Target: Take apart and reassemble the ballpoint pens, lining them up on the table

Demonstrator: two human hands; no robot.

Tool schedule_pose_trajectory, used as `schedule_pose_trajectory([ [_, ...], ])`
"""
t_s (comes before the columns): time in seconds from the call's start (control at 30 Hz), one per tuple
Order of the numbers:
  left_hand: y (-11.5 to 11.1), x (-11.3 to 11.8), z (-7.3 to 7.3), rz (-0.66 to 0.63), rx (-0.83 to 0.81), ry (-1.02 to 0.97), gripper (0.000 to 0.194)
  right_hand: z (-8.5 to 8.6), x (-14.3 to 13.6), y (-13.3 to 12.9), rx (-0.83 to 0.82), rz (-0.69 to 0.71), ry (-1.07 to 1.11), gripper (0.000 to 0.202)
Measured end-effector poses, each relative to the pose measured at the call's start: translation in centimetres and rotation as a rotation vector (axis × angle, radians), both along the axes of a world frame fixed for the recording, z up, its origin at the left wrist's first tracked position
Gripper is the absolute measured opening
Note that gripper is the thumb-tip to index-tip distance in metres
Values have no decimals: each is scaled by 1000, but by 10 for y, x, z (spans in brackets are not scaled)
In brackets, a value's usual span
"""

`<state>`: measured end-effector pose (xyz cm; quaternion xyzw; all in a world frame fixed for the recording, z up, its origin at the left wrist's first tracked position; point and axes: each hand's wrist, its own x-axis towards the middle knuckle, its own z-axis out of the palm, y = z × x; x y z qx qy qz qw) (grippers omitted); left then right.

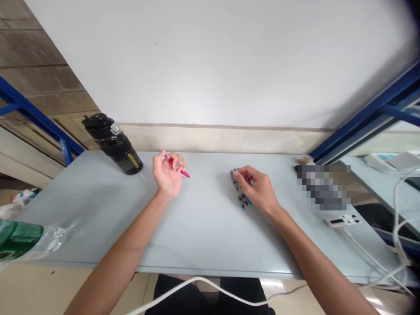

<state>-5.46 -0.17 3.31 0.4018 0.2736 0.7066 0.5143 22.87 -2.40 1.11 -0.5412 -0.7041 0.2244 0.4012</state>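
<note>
A pink pen (pixel 185 173) is held in the curled fingers of my left hand (pixel 169 174), which is palm up above the table, left of centre. To the right, my right hand (pixel 257 188) rests palm down over a bundle of pens (pixel 241 195) lying on the table. Its thumb and fingers are at the bundle's far end, and the lower pen ends show beside the palm. What the fingertips grip there is partly hidden.
On the grey-blue table (pixel 203 236), a black bottle (pixel 118 148) stands at the back left. A green-labelled plastic bottle (pixel 26 240) lies at the left edge. Right are a blurred dark object (pixel 320 186), a white power strip (pixel 341 220) and white cables (pixel 364 251).
</note>
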Motion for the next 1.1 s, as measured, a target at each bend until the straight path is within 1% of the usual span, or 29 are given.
schedule_pose_trajectory([
  [0.07, -5, 3, -2, 18, 188, 266, 48, -3, 3, 2, 48, 22, -246, 28],
  [0.13, -11, 7, -5, -8, 372, 635, 37, -7, 5, 4, 83, 42, -465, 23],
  [0.2, -19, 12, -8, -84, 517, 1006, 25, -10, 6, 5, 103, 24, -589, 25],
  [0.23, -22, 15, -10, -123, 570, 1142, 23, -12, 7, 5, 111, 8, -618, 26],
  [0.3, -27, 22, -14, -193, 643, 1326, 27, -14, 8, 6, 120, -25, -653, 29],
  [0.37, -30, 27, -17, -243, 671, 1444, 32, -17, 9, 6, 120, -44, -678, 28],
  [0.43, -31, 29, -19, -277, 673, 1511, 35, -17, 9, 6, 112, -34, -676, 27],
  [0.5, -30, 29, -21, -301, 661, 1532, 36, -15, 8, 5, 99, -1, -615, 27],
  [0.63, -29, 26, -24, -347, 607, 1501, 35, -7, 2, 2, 109, 47, -333, 29],
  [0.7, -28, 26, -26, -372, 581, 1477, 35, -4, -1, -1, 118, 44, -214, 30],
  [0.77, -28, 26, -27, -386, 562, 1459, 35, -2, -3, -3, 88, 32, -138, 32],
  [0.9, -28, 27, -26, -380, 548, 1435, 35, -1, -5, -7, 1, 52, -51, 35],
  [1.03, -30, 28, -25, -357, 565, 1422, 36, -2, -7, -9, -30, 84, -3, 32],
  [1.1, -29, 29, -27, -333, 573, 1404, 32, -3, -9, -10, -44, 94, 15, 32],
])
